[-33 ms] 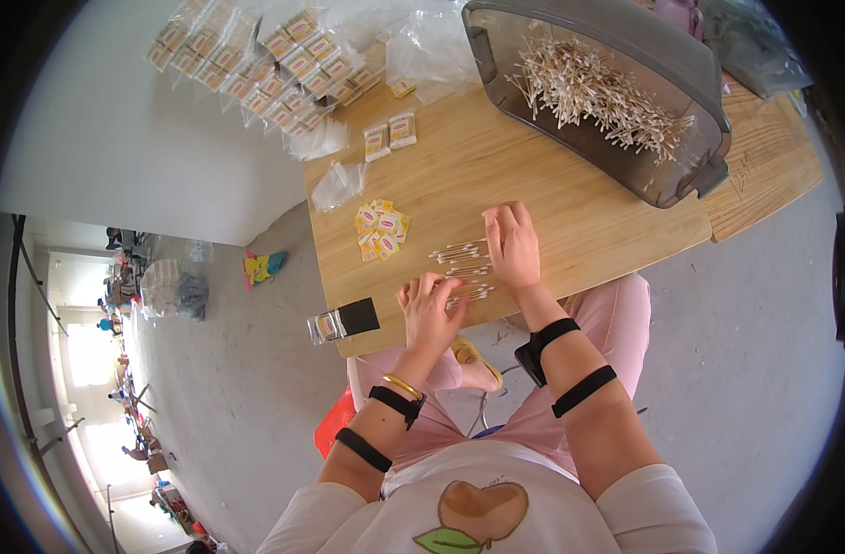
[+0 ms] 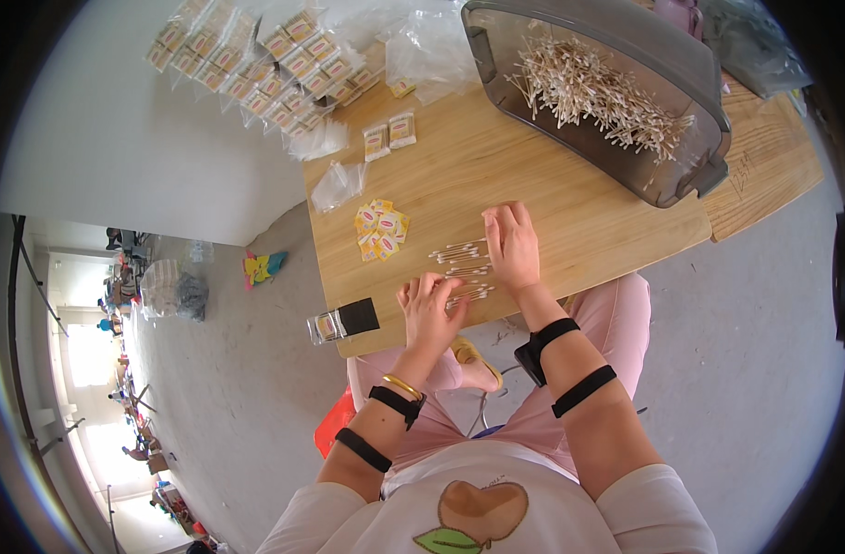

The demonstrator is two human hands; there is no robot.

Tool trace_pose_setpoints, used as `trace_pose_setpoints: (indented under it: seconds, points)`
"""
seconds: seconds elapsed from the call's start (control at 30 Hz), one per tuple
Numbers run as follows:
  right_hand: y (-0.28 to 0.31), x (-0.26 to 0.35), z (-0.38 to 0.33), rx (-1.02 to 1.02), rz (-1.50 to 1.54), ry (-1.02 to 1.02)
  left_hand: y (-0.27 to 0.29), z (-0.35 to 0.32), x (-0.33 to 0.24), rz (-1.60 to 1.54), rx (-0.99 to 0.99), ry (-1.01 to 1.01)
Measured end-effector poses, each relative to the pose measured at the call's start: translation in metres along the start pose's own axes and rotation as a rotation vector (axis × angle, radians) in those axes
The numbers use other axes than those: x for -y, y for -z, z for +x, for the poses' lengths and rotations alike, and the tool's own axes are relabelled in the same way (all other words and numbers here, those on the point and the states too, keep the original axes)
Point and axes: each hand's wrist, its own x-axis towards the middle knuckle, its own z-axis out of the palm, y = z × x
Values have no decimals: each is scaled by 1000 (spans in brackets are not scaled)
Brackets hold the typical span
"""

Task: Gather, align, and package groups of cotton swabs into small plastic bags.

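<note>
Small groups of cotton swabs [image 2: 458, 252] lie in rows on the wooden table, between my two hands. My left hand [image 2: 429, 314] rests at the near end of the rows. Its fingers are bent and apart, with the thumb and forefinger around the ends of the nearest swabs [image 2: 478, 294]. To the right of the swabs is my right hand [image 2: 515, 247], fingers curled and drawn together. Whatever lies between its thumb and fingertips, if anything, is hidden. Beyond my left hand is a pile of yellow and white printed cards [image 2: 382, 229].
A grey bin [image 2: 616, 55] of loose cotton swabs [image 2: 598, 92] stands at the table's far right. Packed swab bundles [image 2: 376, 141], clear bags [image 2: 338, 185] and stacked bagged packs [image 2: 302, 60] are at the far left. A black strip and clear pack [image 2: 325, 327] overhang the left edge.
</note>
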Motion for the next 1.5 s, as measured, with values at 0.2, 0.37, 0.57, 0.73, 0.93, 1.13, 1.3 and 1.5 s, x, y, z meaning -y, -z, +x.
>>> trace_pose_setpoints:
  seconds: [0.2, 0.37, 0.57, 0.73, 0.93, 1.13, 1.3, 1.5]
  points:
    - [0, 0, 0, 1, 4, -8, -1, 8, -4, -44, -32, -2]
    - [0, 1, 0, -2, -3, 3, -4, 8, -1, -12, -10, -12]
    - [0, 0, 0, -7, 7, -3, -3, 7, -2, 16, -5, -34]
    - [-1, -3, 0, -35, 12, 13, -2, 11, -3, 1, -25, -32]
    - [-1, -2, 0, -41, 14, 25, -4, 14, 3, 24, -12, -53]
    - [-2, -3, 0, -37, 4, 24, -1, 17, 0, -11, 1, -32]
    - [-1, -2, 0, -4, 21, -13, -1, 30, -2, 12, -18, -41]
    - [-1, -2, 0, -10, 21, -3, -2, 32, -1, 38, 3, -46]
